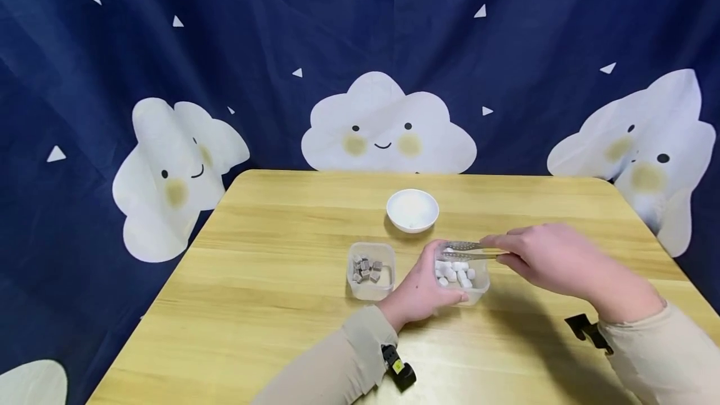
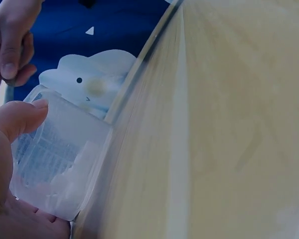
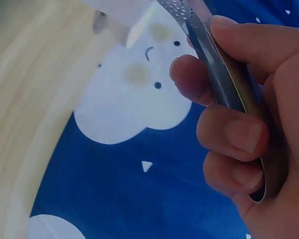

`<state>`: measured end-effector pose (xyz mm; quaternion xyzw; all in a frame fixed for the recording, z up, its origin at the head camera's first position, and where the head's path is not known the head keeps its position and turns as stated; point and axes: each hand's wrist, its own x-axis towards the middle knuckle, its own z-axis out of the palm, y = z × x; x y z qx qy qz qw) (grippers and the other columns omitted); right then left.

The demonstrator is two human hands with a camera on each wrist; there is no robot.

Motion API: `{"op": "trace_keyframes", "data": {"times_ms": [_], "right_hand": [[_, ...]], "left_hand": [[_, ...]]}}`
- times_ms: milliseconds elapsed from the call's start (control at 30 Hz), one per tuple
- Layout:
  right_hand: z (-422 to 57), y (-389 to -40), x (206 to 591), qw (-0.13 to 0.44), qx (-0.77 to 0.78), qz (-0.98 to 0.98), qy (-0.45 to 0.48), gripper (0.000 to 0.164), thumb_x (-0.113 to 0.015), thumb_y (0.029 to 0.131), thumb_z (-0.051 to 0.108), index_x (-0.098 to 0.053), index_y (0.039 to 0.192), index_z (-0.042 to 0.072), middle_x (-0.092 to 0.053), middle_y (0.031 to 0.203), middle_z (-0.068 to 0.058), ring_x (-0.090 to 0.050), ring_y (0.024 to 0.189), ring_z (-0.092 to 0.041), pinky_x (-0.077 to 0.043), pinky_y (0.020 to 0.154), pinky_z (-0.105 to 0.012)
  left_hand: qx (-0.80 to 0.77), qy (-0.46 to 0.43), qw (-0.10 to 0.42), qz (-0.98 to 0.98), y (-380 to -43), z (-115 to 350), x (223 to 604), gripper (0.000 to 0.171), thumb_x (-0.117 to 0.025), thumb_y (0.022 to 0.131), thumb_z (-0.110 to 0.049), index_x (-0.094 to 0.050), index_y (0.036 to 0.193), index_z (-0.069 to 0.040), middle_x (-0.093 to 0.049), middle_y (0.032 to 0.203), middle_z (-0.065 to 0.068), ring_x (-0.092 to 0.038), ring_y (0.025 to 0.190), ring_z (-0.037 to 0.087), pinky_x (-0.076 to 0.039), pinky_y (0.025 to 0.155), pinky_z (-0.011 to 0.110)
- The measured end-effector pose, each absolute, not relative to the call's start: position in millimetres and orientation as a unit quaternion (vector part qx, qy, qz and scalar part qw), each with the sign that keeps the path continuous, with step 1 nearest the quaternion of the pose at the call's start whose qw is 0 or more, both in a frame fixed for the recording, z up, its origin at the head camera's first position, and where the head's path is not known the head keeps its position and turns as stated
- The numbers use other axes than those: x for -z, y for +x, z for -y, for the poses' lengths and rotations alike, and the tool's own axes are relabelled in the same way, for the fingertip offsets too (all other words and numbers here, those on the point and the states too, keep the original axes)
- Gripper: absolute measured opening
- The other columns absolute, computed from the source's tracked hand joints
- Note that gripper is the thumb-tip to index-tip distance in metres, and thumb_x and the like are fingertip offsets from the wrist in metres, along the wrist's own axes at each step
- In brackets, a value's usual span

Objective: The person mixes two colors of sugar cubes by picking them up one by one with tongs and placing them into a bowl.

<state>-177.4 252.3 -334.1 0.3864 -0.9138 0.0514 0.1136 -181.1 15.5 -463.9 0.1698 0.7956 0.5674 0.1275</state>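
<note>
My left hand (image 1: 419, 289) grips the left side of a clear plastic container (image 1: 478, 292), its thumb along the near wall. White, marshmallow-like pieces (image 1: 452, 272) lie inside. In the left wrist view the thumb and fingers hold this container (image 2: 65, 144) between them. My right hand (image 1: 542, 258) holds metal tongs (image 1: 469, 256), whose perforated tips reach over the container. The right wrist view shows the fingers curled round the tongs (image 3: 222, 74). Whether the tips hold a piece cannot be told.
A second clear container (image 1: 371, 292) with several grey-brown cubes (image 1: 365, 269) stands to the left. Behind sits a white bowl (image 1: 412, 210) with a small pale thing inside. All stand on a wooden table (image 1: 253, 280) before a blue cloud-patterned curtain (image 1: 270, 30).
</note>
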Motion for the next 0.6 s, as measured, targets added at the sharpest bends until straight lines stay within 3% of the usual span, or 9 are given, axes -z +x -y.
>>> {"op": "trace_keyframes", "data": {"times_ms": [167,400,600], "right_hand": [[-252,-178,322,0.142,-0.044,0.911,0.384,0.033,-0.075,0.086,0.014,-0.075,0.118,0.023,-0.073,0.098,0.009,-0.049,0.061,0.000,-0.046,0.052,-0.033],[-241,-190,315,0.149,-0.045,0.915,0.373,0.033,-0.074,0.089,0.016,-0.074,0.122,0.023,-0.074,0.102,0.008,-0.059,0.069,-0.005,-0.050,0.057,-0.039],[-230,-211,326,0.129,-0.045,0.923,0.359,0.033,-0.072,0.092,0.016,-0.074,0.124,0.023,-0.072,0.094,0.008,-0.056,0.066,-0.007,-0.047,0.055,-0.038]], "left_hand": [[-0.565,0.167,0.125,-0.799,-182,-16,461,0.108,-0.091,0.074,-0.029,-0.023,0.158,-0.024,-0.045,0.147,-0.001,-0.051,0.120,0.008,-0.038,0.108,0.033],[-0.585,0.166,0.126,-0.784,-180,-15,461,0.098,-0.092,0.073,-0.023,-0.031,0.150,-0.029,-0.049,0.136,-0.008,-0.054,0.113,0.007,-0.041,0.103,0.029],[-0.618,0.179,0.135,-0.754,-181,-14,464,0.095,-0.091,0.074,-0.014,-0.033,0.148,-0.028,-0.054,0.124,-0.006,-0.060,0.102,0.011,-0.048,0.092,0.026]]}}
